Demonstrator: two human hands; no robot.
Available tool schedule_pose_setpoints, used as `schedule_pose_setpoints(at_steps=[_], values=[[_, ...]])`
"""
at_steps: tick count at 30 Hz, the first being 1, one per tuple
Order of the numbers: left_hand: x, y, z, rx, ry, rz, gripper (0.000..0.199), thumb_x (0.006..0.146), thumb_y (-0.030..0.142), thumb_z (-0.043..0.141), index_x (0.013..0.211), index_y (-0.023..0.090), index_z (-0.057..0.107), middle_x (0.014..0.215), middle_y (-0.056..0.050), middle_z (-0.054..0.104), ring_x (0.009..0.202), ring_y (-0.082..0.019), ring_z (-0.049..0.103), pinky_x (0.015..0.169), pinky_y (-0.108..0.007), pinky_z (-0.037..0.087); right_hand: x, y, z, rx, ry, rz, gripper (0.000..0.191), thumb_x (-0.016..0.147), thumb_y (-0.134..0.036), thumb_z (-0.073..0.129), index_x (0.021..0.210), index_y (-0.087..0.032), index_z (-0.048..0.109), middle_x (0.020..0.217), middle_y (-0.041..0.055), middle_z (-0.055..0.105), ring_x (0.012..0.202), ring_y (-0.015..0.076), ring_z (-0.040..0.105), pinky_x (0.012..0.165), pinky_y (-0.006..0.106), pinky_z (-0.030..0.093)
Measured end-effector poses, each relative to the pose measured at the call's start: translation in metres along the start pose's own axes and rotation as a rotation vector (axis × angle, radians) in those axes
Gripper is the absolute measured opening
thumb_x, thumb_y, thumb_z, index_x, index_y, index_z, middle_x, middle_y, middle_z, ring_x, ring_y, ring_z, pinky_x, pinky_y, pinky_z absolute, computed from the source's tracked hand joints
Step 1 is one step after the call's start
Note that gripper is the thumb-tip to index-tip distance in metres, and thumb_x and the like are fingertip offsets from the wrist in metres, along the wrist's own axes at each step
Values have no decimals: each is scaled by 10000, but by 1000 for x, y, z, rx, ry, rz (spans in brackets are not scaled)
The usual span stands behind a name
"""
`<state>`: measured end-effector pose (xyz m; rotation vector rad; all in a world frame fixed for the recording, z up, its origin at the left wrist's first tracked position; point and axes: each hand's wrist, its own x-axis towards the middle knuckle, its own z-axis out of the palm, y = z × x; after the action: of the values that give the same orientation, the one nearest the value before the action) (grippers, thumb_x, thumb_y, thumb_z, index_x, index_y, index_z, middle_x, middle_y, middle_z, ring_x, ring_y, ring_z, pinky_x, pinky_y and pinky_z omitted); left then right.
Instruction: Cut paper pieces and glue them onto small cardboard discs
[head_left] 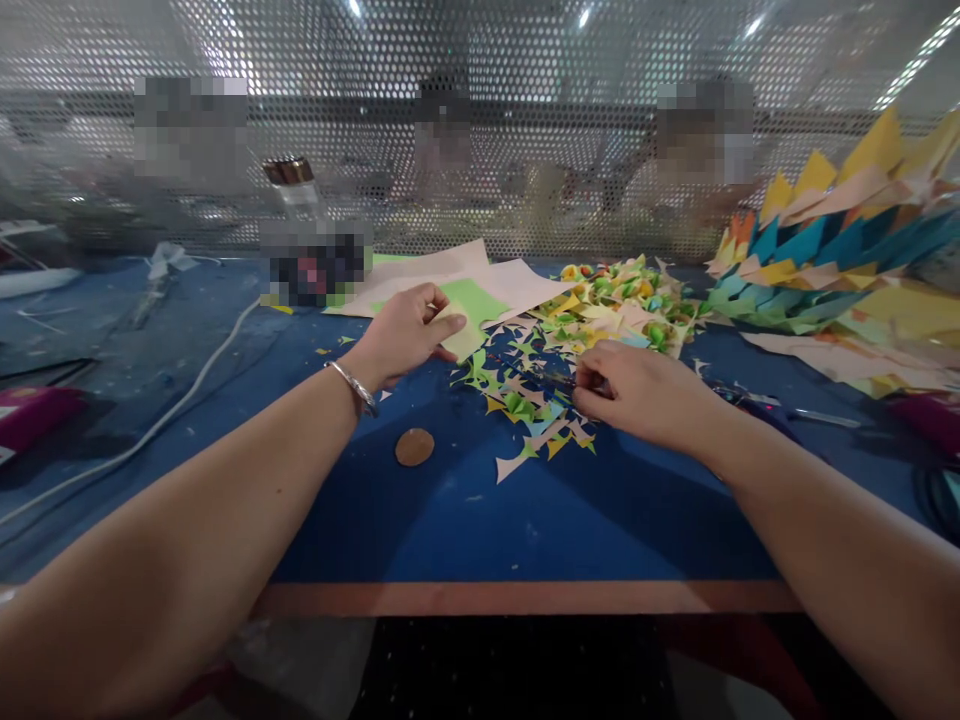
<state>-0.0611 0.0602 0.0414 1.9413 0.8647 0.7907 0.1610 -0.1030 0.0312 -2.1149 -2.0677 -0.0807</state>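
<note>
My left hand (411, 335), with a silver bangle at its wrist, pinches a light green sheet of paper (472, 315) between thumb and fingers. To the right, my right hand (634, 388) is closed around what looks like a pair of scissors (553, 378); the dark blades point left toward the paper, and the handles are hidden in my fingers. Below and between both hands lie small paper scraps (525, 405) in green, pink, yellow and blue. A round brown disc (414, 447) rests on the blue table nearer to me.
Behind my hands are larger pale paper sheets (435, 265) and a heap of cut paper pieces (615, 300). Folded paper points (832, 235) are stacked at right. A white cable (202, 375) crosses the left side. A perforated metal screen (510, 130) stands behind, with people beyond it.
</note>
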Motion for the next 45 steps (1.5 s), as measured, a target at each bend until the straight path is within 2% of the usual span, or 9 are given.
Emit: schedule_pose_setpoints(at_steps=[5,10,13,17,19,21,28,35,45], values=[[-8,8,21,-393,-74,-94,163,874,174,627,853,195,467,863,-25,639,779,-141,663,703,-282,599,1,4,-1,275,171,97,157,812,-293,566,713,-225,464,712,20,557,630,164,508,590,301,362],[-17,15,35,-575,-112,-161,176,873,72,615,905,186,484,935,-39,691,837,-139,700,728,-250,599,2,4,2,731,194,202,162,833,-242,565,781,-240,412,668,-30,518,520,116,464,505,266,351],[-23,18,42,-631,-158,-174,133,868,65,619,930,163,555,950,-44,718,852,-136,703,748,-246,597,2,2,3,873,241,202,160,831,-233,604,862,-238,447,641,-61,453,496,97,398,478,248,327],[-28,21,48,-665,-225,-185,63,866,94,631,899,142,656,983,-52,746,837,-121,696,778,-242,590,0,-2,3,857,202,144,276,900,-459,629,1002,-220,536,672,-47,481,543,105,423,496,250,312],[-29,22,49,-701,-229,-189,51,865,104,638,872,139,674,1015,-56,752,844,-122,693,796,-255,591,-2,-3,2,807,199,112,377,917,-580,585,999,-212,580,714,-26,510,581,108,444,517,255,315],[-29,23,50,-731,-226,-192,53,871,108,635,856,138,676,1029,-57,752,838,-119,688,804,-263,592,-3,-5,1,765,204,82,420,932,-623,542,966,-209,603,712,-21,507,580,105,433,520,260,304],[-30,23,50,-697,-228,-201,61,891,122,617,857,151,658,1004,-51,749,866,-129,693,827,-274,583,-8,-9,-4,662,197,55,376,947,-594,542,929,-223,603,625,-46,448,503,96,389,483,261,267],[-32,24,49,-760,-261,-172,90,878,123,637,796,149,662,834,-16,731,813,-124,679,862,-306,572,-8,-11,-4,629,214,38,357,944,-563,564,937,-209,608,625,-36,505,497,94,397,478,256,282],[-33,23,51,-818,-296,-136,60,864,131,669,804,142,670,829,-20,725,811,-127,677,831,-288,576,-7,-9,-2,651,238,-4,360,942,-549,578,894,-194,616,659,-25,530,509,87,434,483,247,320]])
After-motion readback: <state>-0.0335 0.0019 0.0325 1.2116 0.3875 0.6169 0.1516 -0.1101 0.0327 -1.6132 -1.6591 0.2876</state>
